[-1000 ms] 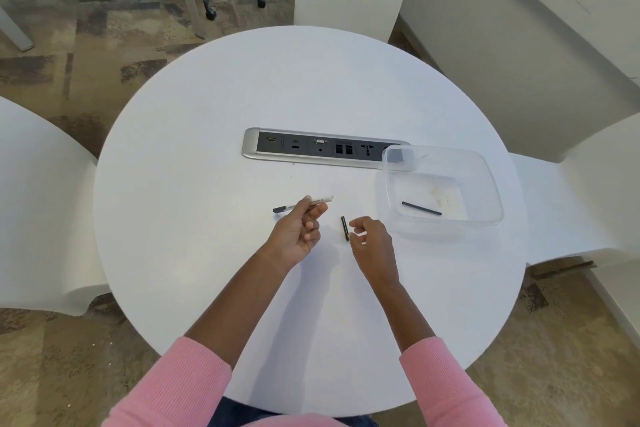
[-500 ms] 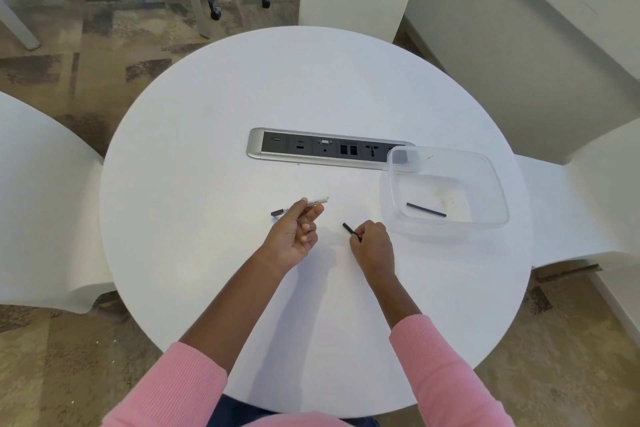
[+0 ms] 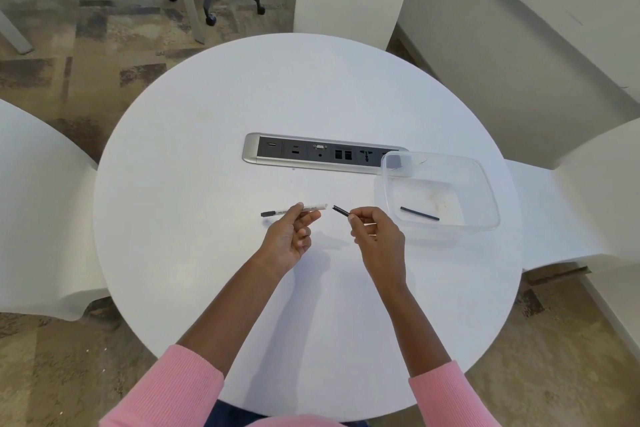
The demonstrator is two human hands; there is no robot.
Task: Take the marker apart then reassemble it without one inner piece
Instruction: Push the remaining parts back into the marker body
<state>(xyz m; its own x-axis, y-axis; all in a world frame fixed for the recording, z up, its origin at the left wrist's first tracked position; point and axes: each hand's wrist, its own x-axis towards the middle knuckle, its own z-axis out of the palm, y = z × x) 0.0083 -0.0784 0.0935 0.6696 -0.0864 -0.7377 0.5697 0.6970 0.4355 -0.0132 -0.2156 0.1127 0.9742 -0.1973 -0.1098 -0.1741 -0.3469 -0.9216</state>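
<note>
Head view: left grip (image 3: 289, 237) pinches white cylindrical marker barrel (image 3: 313, 208) over round white bench (image 3: 207, 184); right grip (image 3: 375, 236) pinches short black piece (image 3: 341, 210) near barrel's end; thin black rod (image 3: 419, 213) in clear plastic tub (image 3: 490, 198).

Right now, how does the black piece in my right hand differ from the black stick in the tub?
The black piece is pinched in the right hand; the black stick lies loose in the clear tub. The black piece shows shorter, partly hidden by fingers; the black stick shows whole. Both are thin, dark.
</note>
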